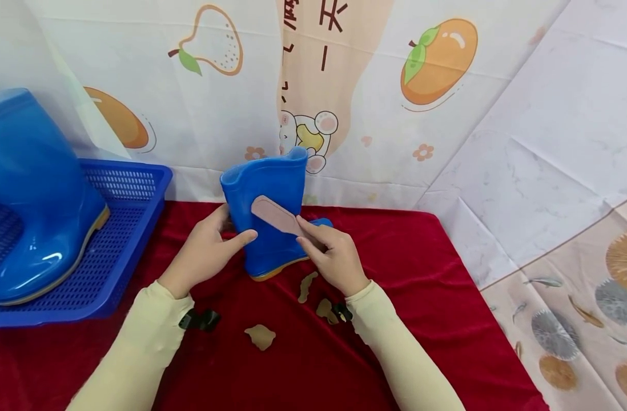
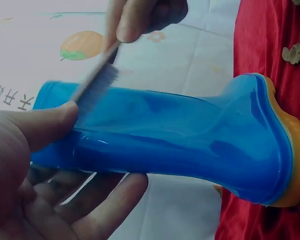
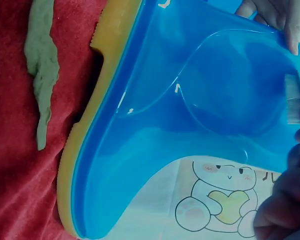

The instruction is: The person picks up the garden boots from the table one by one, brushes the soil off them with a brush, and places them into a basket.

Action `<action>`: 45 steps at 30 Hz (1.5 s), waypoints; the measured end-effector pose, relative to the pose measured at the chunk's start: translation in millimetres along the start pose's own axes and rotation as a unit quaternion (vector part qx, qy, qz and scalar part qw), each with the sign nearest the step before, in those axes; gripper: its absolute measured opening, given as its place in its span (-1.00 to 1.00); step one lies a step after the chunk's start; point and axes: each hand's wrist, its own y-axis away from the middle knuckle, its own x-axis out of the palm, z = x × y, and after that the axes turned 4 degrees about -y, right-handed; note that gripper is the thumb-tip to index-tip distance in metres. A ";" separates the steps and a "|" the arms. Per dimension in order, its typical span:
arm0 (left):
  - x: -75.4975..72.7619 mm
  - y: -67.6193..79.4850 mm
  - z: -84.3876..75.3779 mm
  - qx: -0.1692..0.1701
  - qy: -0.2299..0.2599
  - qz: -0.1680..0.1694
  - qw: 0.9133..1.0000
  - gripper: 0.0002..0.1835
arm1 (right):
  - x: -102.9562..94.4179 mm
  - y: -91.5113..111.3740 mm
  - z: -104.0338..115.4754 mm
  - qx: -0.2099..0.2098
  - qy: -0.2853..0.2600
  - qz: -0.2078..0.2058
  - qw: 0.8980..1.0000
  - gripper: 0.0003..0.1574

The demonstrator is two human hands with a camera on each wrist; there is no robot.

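Note:
A blue rain boot with a yellow sole stands on the red cloth. My left hand holds its shaft, thumb on the near side and fingers round the back, as the left wrist view shows. In my right hand is the handle of a pinkish-brown brush. Its bristles face the shaft near the top and appear to touch it. Part of the boot's foot is hidden behind the right hand in the head view.
A blue plastic basket at the left holds another blue rain boot. Several brownish flakes, one a ragged piece, lie on the red cloth before the boot. A white printed sheet hangs behind.

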 end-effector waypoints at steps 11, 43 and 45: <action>-0.9 -0.9 4.9 -0.040 0.029 -0.056 0.997 -0.29 | 0.9 4.0 -10.5 0.110 0.038 0.024 0.993 -0.73; -0.4 4.1 -4.2 -0.058 0.021 -0.092 0.994 -0.31 | -3.8 2.1 -3.7 0.053 0.040 -0.083 0.994 -0.55; 1.1 4.1 -1.7 -0.044 0.029 -0.121 0.991 -0.39 | -3.6 1.5 -2.9 0.047 0.036 -0.089 0.994 -0.57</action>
